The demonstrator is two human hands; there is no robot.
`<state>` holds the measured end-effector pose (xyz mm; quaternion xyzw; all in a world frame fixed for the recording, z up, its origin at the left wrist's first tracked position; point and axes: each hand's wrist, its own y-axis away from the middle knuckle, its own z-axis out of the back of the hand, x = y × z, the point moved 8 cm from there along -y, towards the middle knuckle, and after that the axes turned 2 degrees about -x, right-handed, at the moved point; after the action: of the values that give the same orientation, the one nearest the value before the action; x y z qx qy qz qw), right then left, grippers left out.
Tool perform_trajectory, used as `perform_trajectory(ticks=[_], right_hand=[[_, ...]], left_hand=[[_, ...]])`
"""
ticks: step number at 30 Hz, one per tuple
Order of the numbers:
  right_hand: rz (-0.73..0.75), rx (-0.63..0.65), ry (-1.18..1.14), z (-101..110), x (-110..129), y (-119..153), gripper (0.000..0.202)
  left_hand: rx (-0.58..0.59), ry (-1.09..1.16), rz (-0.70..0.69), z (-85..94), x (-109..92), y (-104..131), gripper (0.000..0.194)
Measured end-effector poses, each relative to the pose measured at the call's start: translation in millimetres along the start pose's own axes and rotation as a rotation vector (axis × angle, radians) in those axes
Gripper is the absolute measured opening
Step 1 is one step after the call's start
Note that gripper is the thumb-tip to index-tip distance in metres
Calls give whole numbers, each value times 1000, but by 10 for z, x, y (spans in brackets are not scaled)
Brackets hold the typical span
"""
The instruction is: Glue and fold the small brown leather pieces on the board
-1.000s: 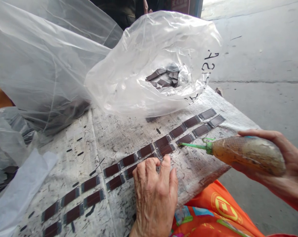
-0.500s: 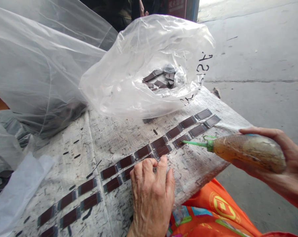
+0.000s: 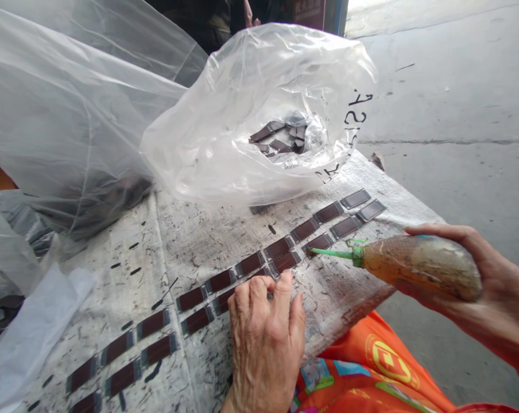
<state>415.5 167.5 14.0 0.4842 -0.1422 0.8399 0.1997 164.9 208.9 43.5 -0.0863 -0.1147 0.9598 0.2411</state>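
My right hand (image 3: 494,275) is wrapped round a grimy glue bottle (image 3: 418,267) with amber liquid inside. Its thin green nozzle points left, and the tip is at the lower edge of a dark brown patch (image 3: 318,243) with a clear border. My left hand (image 3: 266,332) rests palm down on the board, fingers bent and thumb apart, holding nothing. Its index fingertip is by the near edge of another brown patch (image 3: 285,263); the hand partly covers neighbouring patches. Two slanting rows of such patches run from lower left to upper right.
A clear plastic bag (image 3: 190,149) with loose patches in it stands behind the rows. Larger plastic sheeting (image 3: 70,103) fills the left, near a white sheet (image 3: 39,338). Dark scraps dot the pale covered board (image 3: 208,235). Concrete floor (image 3: 466,115) lies to the right.
The glue bottle has shifted left and slightly down in my right hand, its nozzle tip passing from the patch's middle to its lower left edge. My left hand stays nearly still.
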Motion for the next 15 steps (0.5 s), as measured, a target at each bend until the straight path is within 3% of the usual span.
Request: perform_trajectory(ticks=[15], right_hand=[[-75,-96,95,254,-222,-22,61]], left_hand=[[-1,-46,-75,-3,-8,-18,26]])
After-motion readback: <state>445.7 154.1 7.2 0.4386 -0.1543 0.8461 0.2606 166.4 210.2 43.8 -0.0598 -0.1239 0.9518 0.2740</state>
